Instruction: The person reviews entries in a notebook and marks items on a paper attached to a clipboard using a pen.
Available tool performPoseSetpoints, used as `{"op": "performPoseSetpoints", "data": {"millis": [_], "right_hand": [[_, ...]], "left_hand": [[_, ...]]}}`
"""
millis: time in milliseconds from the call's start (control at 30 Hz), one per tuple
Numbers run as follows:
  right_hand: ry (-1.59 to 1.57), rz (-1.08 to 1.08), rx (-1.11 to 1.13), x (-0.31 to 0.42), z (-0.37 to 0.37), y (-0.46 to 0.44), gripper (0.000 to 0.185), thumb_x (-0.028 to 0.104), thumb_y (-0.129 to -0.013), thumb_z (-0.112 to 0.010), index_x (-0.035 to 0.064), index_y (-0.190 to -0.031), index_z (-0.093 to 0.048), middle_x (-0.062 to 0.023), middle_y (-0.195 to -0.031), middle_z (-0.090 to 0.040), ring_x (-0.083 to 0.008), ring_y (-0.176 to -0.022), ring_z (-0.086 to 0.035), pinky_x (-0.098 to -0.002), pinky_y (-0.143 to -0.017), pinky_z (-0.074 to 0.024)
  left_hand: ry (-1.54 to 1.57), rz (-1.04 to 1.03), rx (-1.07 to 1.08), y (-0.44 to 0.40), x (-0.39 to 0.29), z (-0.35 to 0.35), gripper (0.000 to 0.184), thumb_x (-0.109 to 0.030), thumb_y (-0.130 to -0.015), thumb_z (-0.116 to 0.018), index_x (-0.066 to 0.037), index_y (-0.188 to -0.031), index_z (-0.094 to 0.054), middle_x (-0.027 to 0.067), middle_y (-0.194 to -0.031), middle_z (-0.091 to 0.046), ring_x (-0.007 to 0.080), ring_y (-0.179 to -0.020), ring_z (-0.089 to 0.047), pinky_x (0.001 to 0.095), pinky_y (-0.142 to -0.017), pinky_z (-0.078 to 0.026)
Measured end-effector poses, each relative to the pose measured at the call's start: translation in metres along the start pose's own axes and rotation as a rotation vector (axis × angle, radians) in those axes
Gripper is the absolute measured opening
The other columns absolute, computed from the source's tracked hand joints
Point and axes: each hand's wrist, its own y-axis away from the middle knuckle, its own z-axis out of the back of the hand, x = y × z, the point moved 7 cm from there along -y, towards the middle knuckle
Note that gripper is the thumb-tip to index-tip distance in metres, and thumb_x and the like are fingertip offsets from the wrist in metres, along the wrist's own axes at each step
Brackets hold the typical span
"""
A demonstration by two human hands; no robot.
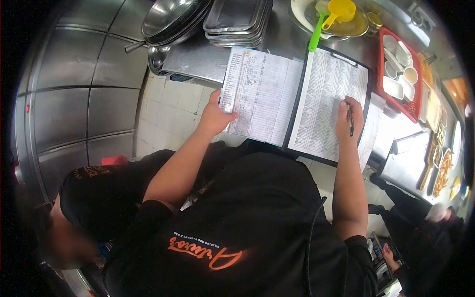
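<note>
One lined paper notebook (264, 99), its left column filled with handwriting, and one black clipboard (298, 105) carrying a printed grid sheet (321, 99) reach out past the near edge of the stainless-steel surface (193, 62). The left hand (215, 119) pinches the notebook's left margin between thumb and fingers; the right hand (344, 123), fingers curled, holds one slim dark pen (351, 119) over the sheet. The entries are too small for me to read. Toward the far edge sit a stack of rectangular metal trays (237, 20), one green plastic spoon (315, 37) and one yellow plastic cup (341, 10). The black cloth shirt (277, 213) reads "PILIPINO RESTAURANT & BAR" beside orange script.
</note>
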Motion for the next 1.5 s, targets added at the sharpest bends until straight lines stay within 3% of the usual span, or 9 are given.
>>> {"op": "performPoseSetpoints", "data": {"millis": [1033,1167,1233,1333,1500], "right_hand": [[0.005,0.038,-0.025,-0.004,-0.002,0.0,0.028,0.023,-0.099,-0.07,0.0008,-0.115,-0.069,-0.0145,-0.099,-0.07,-0.0266,-0.089,-0.067,-0.0367,-0.084,-0.053],[-0.084,-0.014,-0.035,-0.01,0.003,-0.001,0.025,0.021,-0.098,-0.071,0.0012,-0.113,-0.07,-0.0136,-0.097,-0.071,-0.0252,-0.089,-0.067,-0.036,-0.084,-0.0529],[-0.166,-0.025,-0.071,-0.008,0.009,-0.002,0.024,0.021,-0.099,-0.071,0.0007,-0.111,-0.071,-0.0114,-0.094,-0.072,-0.0222,-0.087,-0.066,-0.0347,-0.082,-0.0526],[-0.41,-0.214,-0.024,-0.027,0.013,-0.003,0.028,0.026,-0.103,-0.068,-0.0021,-0.106,-0.07,-0.0099,-0.095,-0.072,-0.016,-0.086,-0.064,-0.0306,-0.08,-0.0501],[-0.529,-0.365,0.036,-0.009,0.025,0.003,0.032,0.029,-0.103,-0.07,-0.0027,-0.099,-0.071,-0.0081,-0.08,-0.07,-0.0127,-0.073,-0.062,-0.0286,-0.072,-0.0495]], "left_hand": [[-0.046,-0.01,-0.021,0.001,-0.003,0.003,0.087,-0.009,-0.075,-0.09,0.007,-0.142,-0.037,0.0237,-0.121,-0.07,0.0302,-0.111,-0.071,0.0378,-0.098,-0.055],[0.105,-0.011,-0.013,-0.003,0.005,-0.005,0.085,-0.006,-0.074,-0.091,0.007,-0.14,-0.039,0.0228,-0.12,-0.071,0.0285,-0.11,-0.071,0.0379,-0.098,-0.055],[0.039,-0.003,-0.023,-0.002,0.004,-0.005,0.083,-0.004,-0.073,-0.09,0.006,-0.139,-0.04,0.022,-0.119,-0.071,0.0276,-0.109,-0.071,0.038,-0.098,-0.056],[-0.005,-0.02,-0.029,-0.01,0.02,-0.004,0.083,-0.004,-0.074,-0.09,0.005,-0.139,-0.04,0.0213,-0.118,-0.071,0.0272,-0.108,-0.071,0.0379,-0.097,-0.056],[-0.037,0.028,-0.016,-0.005,0.007,-0.004,0.081,-0.004,-0.075,-0.089,0.004,-0.139,-0.04,0.0212,-0.117,-0.071,0.0273,-0.107,-0.072,0.0382,-0.095,-0.057]]}}
